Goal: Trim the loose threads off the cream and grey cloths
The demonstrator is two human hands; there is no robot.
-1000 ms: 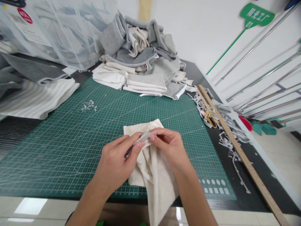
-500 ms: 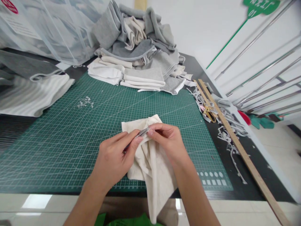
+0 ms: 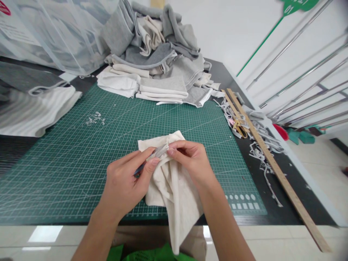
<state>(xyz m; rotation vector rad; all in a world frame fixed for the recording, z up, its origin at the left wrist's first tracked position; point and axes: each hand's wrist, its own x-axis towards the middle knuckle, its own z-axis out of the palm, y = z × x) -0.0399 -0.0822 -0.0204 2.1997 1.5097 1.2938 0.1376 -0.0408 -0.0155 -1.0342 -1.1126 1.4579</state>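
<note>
The tool's point(image 3: 160, 150) metal end spreads broader than in the preceding frame. The left hand point(image 3: 126, 177) grips the tool; the right hand point(image 3: 192, 163) pinches the cloth point(image 3: 186, 203), draped from mat point(image 3: 114, 134) over the tabletop's point(image 3: 274, 218) near edge.

Open left of limp cream cloth point(image 3: 185, 197), over flat green gridded cutting mat point(image 3: 67, 166); blocked ahead by tall heap of folded grey fabrics point(image 3: 168, 58), hemmed right by long tan wooden strip point(image 3: 284, 183).

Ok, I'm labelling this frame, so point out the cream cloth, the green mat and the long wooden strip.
Cream cloth point(image 3: 178, 190), head view: its draped middle.
Green mat point(image 3: 116, 130), head view: bare gridded surface.
Long wooden strip point(image 3: 275, 166), head view: around mid-length.
</note>
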